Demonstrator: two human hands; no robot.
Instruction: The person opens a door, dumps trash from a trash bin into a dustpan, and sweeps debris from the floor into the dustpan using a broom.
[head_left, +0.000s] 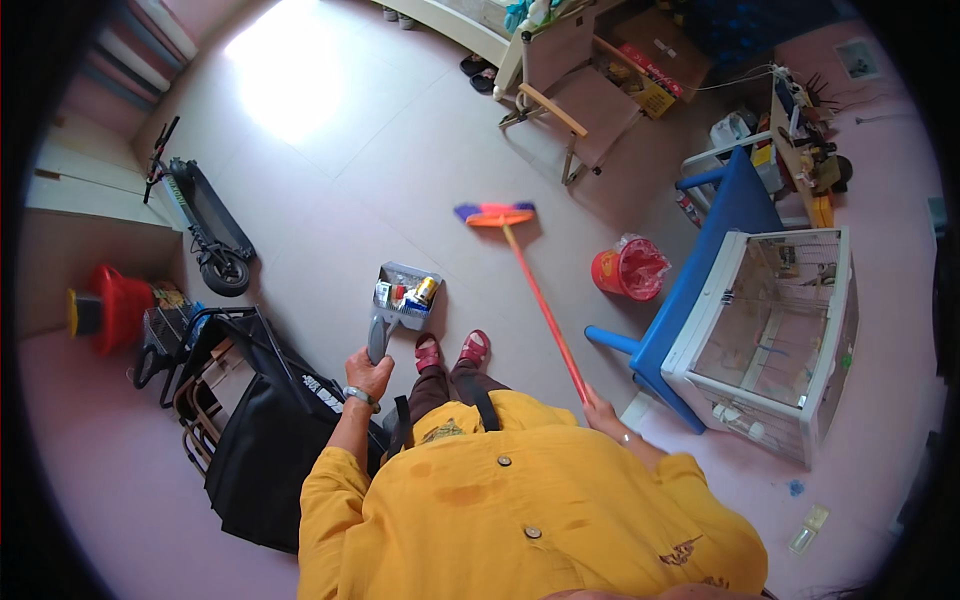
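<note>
My left hand (369,374) is closed round the grey handle of a dustpan (432,284), held just in front of my feet. Inside the pan lie several bits of rubbish, among them a yellow can (427,290) and some white and red pieces. My right hand (601,412) grips the lower end of a long orange-red broom handle (543,310). The handle slants away to the broom head (497,214), orange with purple and pink bristles, out on the tiled floor. The bristles look blurred. The broom head and the dustpan are well apart.
A red bin (612,272) with a plastic liner stands right of the broom, beside a blue table (690,290) and a white glass-sided cabinet (765,330). A folding chair (570,95) sits farther off. Left are a scooter (210,220) and a black folded item (270,440).
</note>
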